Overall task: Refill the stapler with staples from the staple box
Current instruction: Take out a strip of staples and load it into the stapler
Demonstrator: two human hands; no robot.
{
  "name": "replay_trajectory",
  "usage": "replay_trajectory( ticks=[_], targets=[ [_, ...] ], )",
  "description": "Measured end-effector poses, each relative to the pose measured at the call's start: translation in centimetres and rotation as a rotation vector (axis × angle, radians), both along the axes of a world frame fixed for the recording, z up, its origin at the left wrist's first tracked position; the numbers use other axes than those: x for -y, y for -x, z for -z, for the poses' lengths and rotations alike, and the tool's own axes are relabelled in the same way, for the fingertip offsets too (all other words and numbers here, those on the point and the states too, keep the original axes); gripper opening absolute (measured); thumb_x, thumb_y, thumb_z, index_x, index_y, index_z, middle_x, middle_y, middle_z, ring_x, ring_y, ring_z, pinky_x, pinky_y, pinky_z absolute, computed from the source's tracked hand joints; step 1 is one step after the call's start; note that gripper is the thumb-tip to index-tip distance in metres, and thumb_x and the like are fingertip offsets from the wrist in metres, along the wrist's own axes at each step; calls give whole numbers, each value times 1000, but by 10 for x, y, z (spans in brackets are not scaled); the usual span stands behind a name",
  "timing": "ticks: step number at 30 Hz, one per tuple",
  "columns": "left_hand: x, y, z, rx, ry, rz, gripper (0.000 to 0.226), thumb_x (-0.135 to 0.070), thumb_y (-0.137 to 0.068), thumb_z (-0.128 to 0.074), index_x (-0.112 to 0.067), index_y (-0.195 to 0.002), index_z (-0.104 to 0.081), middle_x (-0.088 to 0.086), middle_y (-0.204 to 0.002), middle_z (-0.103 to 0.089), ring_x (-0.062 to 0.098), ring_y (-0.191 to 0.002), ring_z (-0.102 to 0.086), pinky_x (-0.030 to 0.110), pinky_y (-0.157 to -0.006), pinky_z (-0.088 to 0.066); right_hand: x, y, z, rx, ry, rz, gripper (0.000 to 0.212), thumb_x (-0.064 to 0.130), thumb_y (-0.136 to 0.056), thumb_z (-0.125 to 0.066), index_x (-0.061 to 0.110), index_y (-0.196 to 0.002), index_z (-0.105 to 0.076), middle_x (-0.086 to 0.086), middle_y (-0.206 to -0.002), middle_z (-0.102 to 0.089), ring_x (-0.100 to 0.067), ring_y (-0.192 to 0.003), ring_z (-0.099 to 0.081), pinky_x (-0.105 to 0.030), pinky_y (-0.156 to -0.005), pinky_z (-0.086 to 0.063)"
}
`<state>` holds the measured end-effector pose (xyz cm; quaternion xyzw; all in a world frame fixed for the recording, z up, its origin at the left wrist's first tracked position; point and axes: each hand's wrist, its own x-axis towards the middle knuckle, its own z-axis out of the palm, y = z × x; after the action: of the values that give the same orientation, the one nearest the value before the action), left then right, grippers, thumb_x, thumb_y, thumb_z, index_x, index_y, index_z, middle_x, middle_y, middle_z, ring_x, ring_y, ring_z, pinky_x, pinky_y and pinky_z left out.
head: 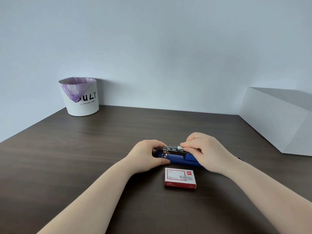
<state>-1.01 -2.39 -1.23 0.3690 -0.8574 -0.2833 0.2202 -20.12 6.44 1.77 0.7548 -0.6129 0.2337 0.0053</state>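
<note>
A blue stapler (179, 159) lies on the dark wooden table (84, 157), with its metal staple channel (170, 150) exposed on top. My left hand (146, 155) grips the stapler's left end. My right hand (204, 149) pinches a small silver strip of staples (180, 148) with its fingertips and holds it on the right part of the channel. The red and white staple box (180, 178) lies closed just in front of the stapler, between my forearms.
A white bin (81, 97) with a purple liner stands at the table's back left against the wall. A large white box (276, 120) sits at the right. A small dark object (239, 158) peeks out behind my right wrist.
</note>
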Motion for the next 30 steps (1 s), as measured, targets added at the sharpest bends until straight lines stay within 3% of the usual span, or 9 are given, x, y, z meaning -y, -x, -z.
replay_trajectory(
  ticks=[5, 11, 23, 30],
  targets=[
    [0, 1, 0, -1, 6, 3, 35, -33, -71, -76, -30, -104, -66, -11, -104, -70, 10, -98, -62, 34, -95, -49, 2, -1, 4, -9, -32, 8, 25, 15, -93, -52, 15, -110, -69, -1, -102, -64, -8, -87, -52, -16, -80, -39],
    [1, 1, 0, -2, 6, 5, 35, -34, -71, -76, -29, -105, -67, -11, -105, -70, 10, -100, -62, 36, -96, -49, 4, -1, 5, 64, -26, 62, 22, 17, -92, -53, 17, -105, -70, 3, -97, -64, -8, -86, -55, -6, -71, -37],
    [0, 0, 1, -7, 3, 0, 36, -34, -70, -76, -30, -104, -67, -10, -104, -70, 10, -99, -62, 35, -96, -49, 6, -1, 3, -19, -40, 3, 22, 17, -92, -53, 15, -105, -71, -2, -97, -66, -13, -89, -57, -22, -82, -42],
    [0, 1, 0, -7, 1, -3, 36, -34, -70, -77, -29, -104, -67, -10, -104, -70, 10, -99, -62, 35, -95, -49, 4, 0, 4, -2, -1, -19, 23, 15, -92, -53, 15, -108, -70, 6, -93, -58, -6, -82, -51, -6, -72, -34]
  ],
)
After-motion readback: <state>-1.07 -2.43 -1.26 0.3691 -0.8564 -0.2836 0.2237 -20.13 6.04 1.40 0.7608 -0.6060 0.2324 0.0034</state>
